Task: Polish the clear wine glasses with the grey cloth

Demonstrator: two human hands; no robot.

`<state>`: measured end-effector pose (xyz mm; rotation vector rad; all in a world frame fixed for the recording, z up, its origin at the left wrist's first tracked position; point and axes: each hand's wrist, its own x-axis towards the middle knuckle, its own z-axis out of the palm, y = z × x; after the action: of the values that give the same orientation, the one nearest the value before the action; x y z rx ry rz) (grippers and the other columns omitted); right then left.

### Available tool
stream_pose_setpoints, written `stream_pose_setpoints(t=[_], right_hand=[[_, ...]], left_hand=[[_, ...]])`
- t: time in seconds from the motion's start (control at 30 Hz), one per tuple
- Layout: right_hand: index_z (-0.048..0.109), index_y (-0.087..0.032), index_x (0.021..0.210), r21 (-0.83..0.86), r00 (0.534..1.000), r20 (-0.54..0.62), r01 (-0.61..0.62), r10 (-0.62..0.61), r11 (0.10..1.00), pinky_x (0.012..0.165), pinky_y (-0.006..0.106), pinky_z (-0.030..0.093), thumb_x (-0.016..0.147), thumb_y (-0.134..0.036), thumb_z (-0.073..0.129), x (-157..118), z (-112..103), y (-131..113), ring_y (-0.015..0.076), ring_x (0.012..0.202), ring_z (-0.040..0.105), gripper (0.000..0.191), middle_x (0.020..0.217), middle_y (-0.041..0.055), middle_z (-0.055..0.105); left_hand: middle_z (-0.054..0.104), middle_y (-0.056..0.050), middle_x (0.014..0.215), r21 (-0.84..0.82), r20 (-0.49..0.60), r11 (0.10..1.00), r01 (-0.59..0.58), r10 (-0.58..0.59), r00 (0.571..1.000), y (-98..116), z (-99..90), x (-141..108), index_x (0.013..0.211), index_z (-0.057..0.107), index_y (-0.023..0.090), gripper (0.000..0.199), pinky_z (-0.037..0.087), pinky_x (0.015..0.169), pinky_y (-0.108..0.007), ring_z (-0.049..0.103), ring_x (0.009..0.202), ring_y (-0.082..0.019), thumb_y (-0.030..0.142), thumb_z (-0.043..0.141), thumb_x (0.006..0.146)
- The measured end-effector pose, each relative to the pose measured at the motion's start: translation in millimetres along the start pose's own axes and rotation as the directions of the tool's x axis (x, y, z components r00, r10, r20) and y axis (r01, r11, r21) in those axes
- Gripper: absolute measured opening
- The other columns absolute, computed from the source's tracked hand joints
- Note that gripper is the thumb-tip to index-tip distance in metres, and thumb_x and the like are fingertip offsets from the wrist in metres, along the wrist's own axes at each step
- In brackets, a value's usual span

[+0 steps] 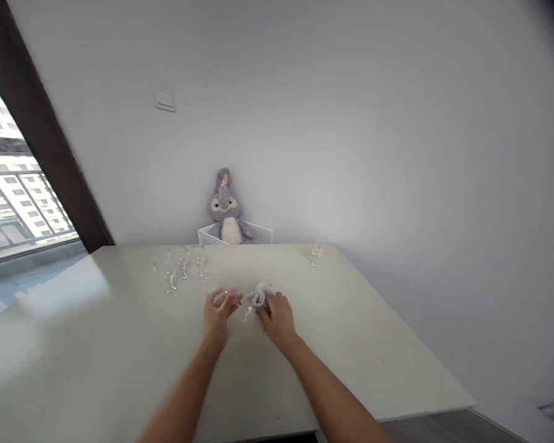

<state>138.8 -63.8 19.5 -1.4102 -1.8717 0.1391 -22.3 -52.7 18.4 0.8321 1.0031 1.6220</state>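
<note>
My left hand [220, 311] is closed around the bowl of a clear stemmed glass [223, 298], which lies tilted on its side just above the table. The glass's stem and foot [248, 314] point right, toward my other hand. A bunched white cloth [260, 295] is gripped in my right hand [277, 312], close beside the stem. Whether the cloth touches the glass I cannot tell. Several more clear stemmed glasses [183, 266] stand together beyond my left hand. One separate stemmed glass [316, 251] stands at the far right of the table.
The pale table [341, 344] reaches back to the wall. Behind its far edge, a grey plush toy [231, 229] sits in a white perforated basket [261, 235]. A light switch [165, 101] is on the wall. To the left is a dark-framed opening with a railing [21, 191] outside.
</note>
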Motion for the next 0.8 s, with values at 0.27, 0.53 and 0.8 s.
stream_pose_setpoints(t=[0.27, 0.53, 0.8], right_hand=[[0.053, -0.018, 0.098, 0.715, 0.967, 0.178, -0.253, 0.179, 0.652, 0.068, 0.026, 0.042, 0.076, -0.037, 0.049, -5.2, 30.8, -4.7, 0.0163, 0.079, 0.054, 0.029, 0.090, 0.0037, 0.060], [0.057, -0.015, 0.085, 0.632, 0.908, 0.317, -0.417, 0.273, 0.653, 0.057, 0.026, 0.042, 0.076, -0.030, 0.047, -8.2, 43.2, 1.3, 0.0168, 0.068, 0.055, 0.020, 0.076, 0.0041, 0.063], [0.060, -0.021, 0.096, -0.020, 0.971, 0.072, 0.228, -0.226, 0.973, 0.077, 0.036, 0.038, 0.076, -0.040, 0.055, -10.5, 6.0, -5.1, 0.0241, 0.096, 0.048, 0.029, 0.112, 0.0095, 0.055]], left_hand=[[0.060, -0.010, 0.106, -0.101, 0.050, 0.992, -0.074, 0.079, 0.996, -4.4, 8.0, -7.9, 0.097, 0.034, 0.023, 0.038, 0.047, 0.083, -0.042, 0.061, 0.092, -0.022, 0.037, 0.059, 0.073], [0.053, -0.013, 0.114, 0.226, 0.184, 0.880, -0.417, 0.382, 0.906, -20.5, 21.1, -32.6, 0.108, 0.034, 0.021, 0.055, 0.044, 0.087, -0.043, 0.056, 0.102, -0.024, 0.028, 0.067, 0.065], [0.053, -0.015, 0.114, 0.500, 0.111, 0.493, -0.712, 0.778, 0.618, -16.7, 1.0, -17.8, 0.117, 0.028, 0.018, 0.061, 0.043, 0.088, -0.043, 0.052, 0.106, -0.022, 0.022, 0.064, 0.068]])
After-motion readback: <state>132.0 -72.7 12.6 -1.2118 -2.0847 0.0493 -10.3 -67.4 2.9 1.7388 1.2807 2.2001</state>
